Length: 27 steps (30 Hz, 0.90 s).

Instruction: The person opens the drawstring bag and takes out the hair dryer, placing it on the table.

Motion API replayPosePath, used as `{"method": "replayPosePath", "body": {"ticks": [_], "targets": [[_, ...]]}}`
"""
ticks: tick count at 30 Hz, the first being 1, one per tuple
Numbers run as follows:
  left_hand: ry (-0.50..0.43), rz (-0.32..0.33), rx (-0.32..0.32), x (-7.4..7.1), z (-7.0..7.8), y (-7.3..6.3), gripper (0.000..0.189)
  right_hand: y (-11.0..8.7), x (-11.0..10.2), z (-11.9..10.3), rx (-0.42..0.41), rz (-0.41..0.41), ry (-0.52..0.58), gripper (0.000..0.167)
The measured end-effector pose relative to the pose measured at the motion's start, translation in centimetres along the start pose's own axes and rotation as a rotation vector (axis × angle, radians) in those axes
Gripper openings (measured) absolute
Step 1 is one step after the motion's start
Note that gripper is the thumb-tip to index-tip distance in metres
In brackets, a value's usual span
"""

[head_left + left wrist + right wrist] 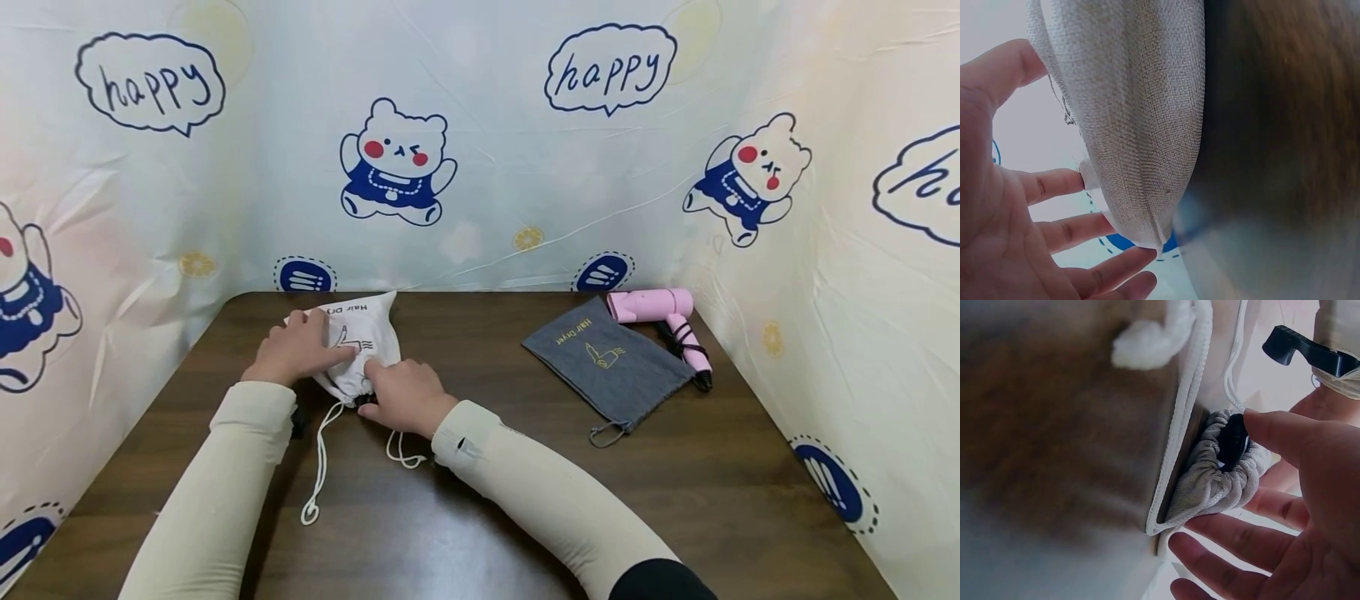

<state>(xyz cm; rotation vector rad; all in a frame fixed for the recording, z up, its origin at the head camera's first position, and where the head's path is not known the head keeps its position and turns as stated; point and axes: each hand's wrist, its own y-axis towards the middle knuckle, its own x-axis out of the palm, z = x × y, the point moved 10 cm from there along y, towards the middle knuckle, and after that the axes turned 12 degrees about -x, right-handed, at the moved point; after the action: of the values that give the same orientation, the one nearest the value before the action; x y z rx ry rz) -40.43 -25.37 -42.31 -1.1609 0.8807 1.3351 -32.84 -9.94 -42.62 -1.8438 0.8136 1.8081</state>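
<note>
A white drawstring bag (372,337) printed "Hair Dryer" lies on the table toward the back left, bulging with something inside. My left hand (296,350) rests on its left side, the thumb across the print; in the left wrist view the spread fingertips touch the cloth. At the gathered mouth, my right hand (411,396) touches the bag with extended fingers. Its thumb presses against a black part (1232,442) showing in the opening; what that part belongs to is hidden. Two white cords (321,462) trail from the mouth toward the near side.
To the right lies a flat grey drawstring bag (600,358), also printed "Hair Dryer". Beside it is a pink hair dryer (648,305) with its black cord wound around the handle. A printed cloth curtain (487,167) stands behind and along both sides of the brown table (480,483).
</note>
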Motion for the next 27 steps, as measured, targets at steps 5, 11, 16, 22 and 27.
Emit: {"method": "replayPosePath", "body": {"ticks": [5, 11, 16, 22, 27], "targets": [[0.000, -0.002, 0.005, 0.3, 0.7, -0.5, 0.107, -0.8, -0.2, 0.2, 0.005, 0.001, -0.007, 0.044], [-0.002, 0.001, 0.018, 0.4, 1.5, -1.2, 0.105, -1.9, -0.5, 0.4, 0.007, 0.010, -0.003, 0.044], [-0.001, 0.000, 0.028, 0.7, 2.3, -1.8, 0.104, -3.0, -0.7, 0.5, 0.006, 0.009, 0.020, 0.044], [-0.002, 0.014, 0.040, 1.5, 3.1, -2.3, 0.103, -4.1, -0.6, 0.9, -0.005, 0.025, 0.040, 0.043], [0.001, 0.045, 0.065, 1.4, 3.9, -3.1, 0.097, -5.0, -0.6, 1.2, -0.004, 0.029, 0.065, 0.044]]}}
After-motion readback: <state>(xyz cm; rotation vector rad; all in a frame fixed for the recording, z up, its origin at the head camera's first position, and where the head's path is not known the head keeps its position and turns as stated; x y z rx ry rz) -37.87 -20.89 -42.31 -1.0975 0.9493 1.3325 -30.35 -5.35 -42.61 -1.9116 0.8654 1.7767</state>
